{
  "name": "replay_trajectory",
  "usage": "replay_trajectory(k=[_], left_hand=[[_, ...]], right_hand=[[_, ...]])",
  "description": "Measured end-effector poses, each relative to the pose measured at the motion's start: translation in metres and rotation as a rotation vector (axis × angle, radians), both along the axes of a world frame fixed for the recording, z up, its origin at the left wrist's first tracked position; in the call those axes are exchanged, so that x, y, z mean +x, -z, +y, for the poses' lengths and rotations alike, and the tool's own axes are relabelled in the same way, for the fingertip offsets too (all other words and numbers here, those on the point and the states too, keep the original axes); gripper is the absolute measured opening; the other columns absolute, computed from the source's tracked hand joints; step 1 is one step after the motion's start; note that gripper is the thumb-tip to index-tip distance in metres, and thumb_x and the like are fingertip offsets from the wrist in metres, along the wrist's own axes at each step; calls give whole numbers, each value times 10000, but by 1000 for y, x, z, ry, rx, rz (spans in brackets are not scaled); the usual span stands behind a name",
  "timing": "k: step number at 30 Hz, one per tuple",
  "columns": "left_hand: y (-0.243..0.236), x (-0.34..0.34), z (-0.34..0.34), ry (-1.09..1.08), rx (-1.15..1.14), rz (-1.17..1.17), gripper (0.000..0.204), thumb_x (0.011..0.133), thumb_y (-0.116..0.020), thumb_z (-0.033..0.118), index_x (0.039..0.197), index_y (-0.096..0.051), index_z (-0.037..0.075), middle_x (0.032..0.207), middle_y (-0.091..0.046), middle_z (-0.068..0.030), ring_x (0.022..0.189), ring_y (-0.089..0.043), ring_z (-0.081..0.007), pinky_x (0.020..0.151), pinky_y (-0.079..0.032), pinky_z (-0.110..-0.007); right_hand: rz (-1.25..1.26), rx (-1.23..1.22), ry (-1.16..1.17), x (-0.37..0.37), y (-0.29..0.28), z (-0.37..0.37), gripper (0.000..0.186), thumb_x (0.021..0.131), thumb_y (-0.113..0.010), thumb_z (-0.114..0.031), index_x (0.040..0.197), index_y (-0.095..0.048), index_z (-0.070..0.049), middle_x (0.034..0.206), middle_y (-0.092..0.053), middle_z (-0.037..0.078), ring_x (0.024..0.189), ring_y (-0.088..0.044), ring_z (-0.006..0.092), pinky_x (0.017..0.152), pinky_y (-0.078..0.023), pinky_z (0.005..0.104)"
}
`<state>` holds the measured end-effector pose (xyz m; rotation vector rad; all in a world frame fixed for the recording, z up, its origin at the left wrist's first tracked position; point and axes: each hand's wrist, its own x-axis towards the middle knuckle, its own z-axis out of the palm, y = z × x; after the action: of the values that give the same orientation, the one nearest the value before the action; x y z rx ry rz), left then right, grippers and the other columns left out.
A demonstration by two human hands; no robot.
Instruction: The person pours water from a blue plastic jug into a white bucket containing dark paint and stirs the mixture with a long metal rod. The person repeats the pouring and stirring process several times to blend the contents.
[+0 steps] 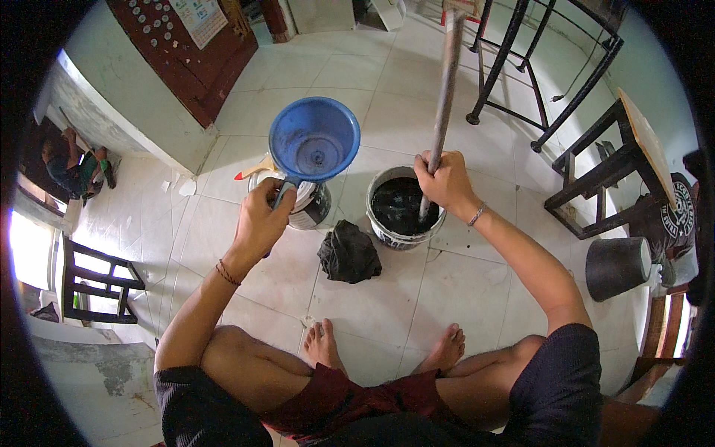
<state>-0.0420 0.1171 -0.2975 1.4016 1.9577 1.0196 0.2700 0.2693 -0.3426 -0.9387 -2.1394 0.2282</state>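
Observation:
My left hand (pixel 262 216) is closed round the handle of a blue plastic dipper (pixel 315 138), whose bowl shows nothing but a stained bottom. Behind it, partly covered by the dipper and my hand, stands a white can (pixel 313 207) with a paintbrush (pixel 253 168) lying at its top. A long pale stick (pixel 445 89) is gripped in my right hand (pixel 447 182). The stick's lower end dips into black liquid (pixel 395 200) in a white bucket (pixel 402 242). Between the can and the bucket, a crumpled black plastic bag (pixel 348 253) sits on the floor.
Black metal frames (pixel 506 67) and a wooden-topped stool (pixel 596 171) stand at the right, near a dark bucket (pixel 618 268) on its side. At the left are a black chair (pixel 100 279) and a seated person (pixel 78 164) holding a stick. White tiles (pixel 275 276) cover the floor.

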Motion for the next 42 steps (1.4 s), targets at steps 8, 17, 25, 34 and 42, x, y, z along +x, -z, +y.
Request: replay_trajectory(k=[8,17,25,34,42], left_hand=[[1,2,0,20,46,23,350,950,-652,255,1008,-673,-90,818,-714,-171,748,-675,-226,710,-522,-374],[2,1,1,48,52,31,305,995,-629,255,1025,-653,-47,801,-674,-89,659,-609,-139,602,-482,-302],[1,0,-1,16,27,14,362,950,-660,258,1053,-672,-88,843,-722,-171,769,-681,-221,729,-528,-372],[-5,5,-3,15,9,-24,354,963,-661,267,1041,-667,-77,771,-695,-125,633,-631,-169,622,-504,-348],[-3,4,-1,8,25,21,352,956,-668,271,1014,-672,-76,764,-695,-124,615,-619,-167,616,-499,-350]], right_hand=[[168,110,-35,4,-2,4,395,962,-648,-168,623,-514,-16,562,-522,159,518,-554,376,514,-422,436],[394,-453,7,-2,-1,-1,405,979,-658,-215,636,-599,-8,481,-570,112,444,-638,255,462,-455,407],[53,63,-64,0,-9,-4,388,948,-631,-114,590,-519,-16,514,-540,175,505,-574,399,533,-467,452],[265,-249,-81,5,-86,-21,427,979,-642,-189,604,-552,-6,472,-554,117,404,-596,243,433,-414,376],[205,25,-115,14,-131,-22,442,990,-661,-201,600,-562,-18,452,-470,29,369,-505,135,376,-362,303]])
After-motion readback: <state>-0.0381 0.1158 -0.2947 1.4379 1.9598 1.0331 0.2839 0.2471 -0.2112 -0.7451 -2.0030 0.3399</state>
